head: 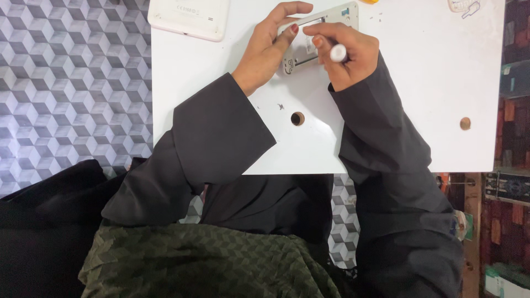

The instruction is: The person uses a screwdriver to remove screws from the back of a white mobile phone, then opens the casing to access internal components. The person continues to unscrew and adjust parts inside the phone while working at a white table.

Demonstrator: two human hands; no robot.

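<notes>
On the white table [221,83], reading left to right from the round hole [297,118] near its front edge: up and left of the hole, one white phone-shaped device [187,17], lying flat, untouched. Just above the hole, left hand [269,47] clamped around one pale phone frame [323,33], thumb pressed on its face. Right of that, right hand [345,55] closed on one white-handled tool [337,53], tip hidden against the frame. Far right of the hole, a second hole [465,123]; two in all. Loose dark specks near the first hole [280,106], likely tiny screws: easily brushed off by a sleeve. Possible slip of the tool, scratching the frame, if pressed off-centre.
</notes>
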